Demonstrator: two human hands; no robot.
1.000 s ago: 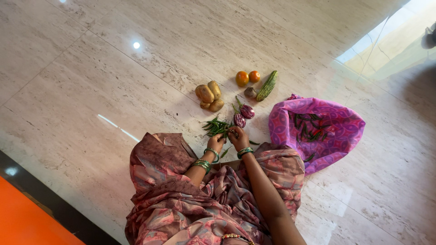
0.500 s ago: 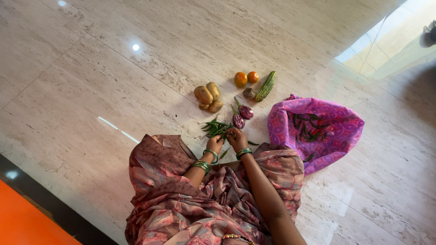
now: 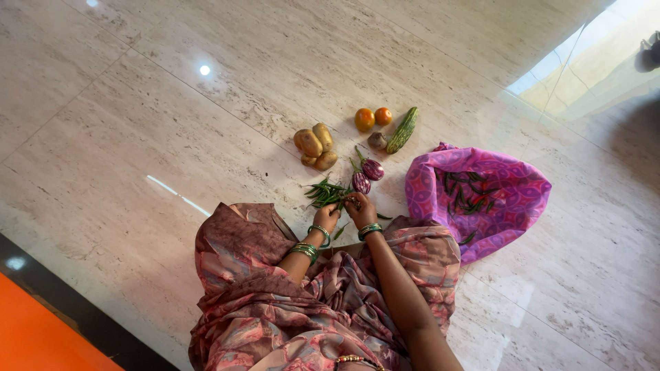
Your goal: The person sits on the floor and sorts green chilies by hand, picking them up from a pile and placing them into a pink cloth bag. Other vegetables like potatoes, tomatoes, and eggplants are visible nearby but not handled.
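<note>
I see my right hand point(image 3: 360, 209) pinching a green chilli point(image 3: 349, 200) at the chilli pile point(image 3: 326, 192) on the floor point(image 3: 137, 124) — my left hand point(image 3: 326, 217) curled beside it, grip unclear — pink patterned bag point(image 3: 481, 199) to the right.

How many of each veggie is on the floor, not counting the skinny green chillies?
Potatoes: 4
Tomatoes: 2
Purple brinjals: 2
Green striped cucumber: 1
Small brown round vegetable: 1
Total: 10
</note>
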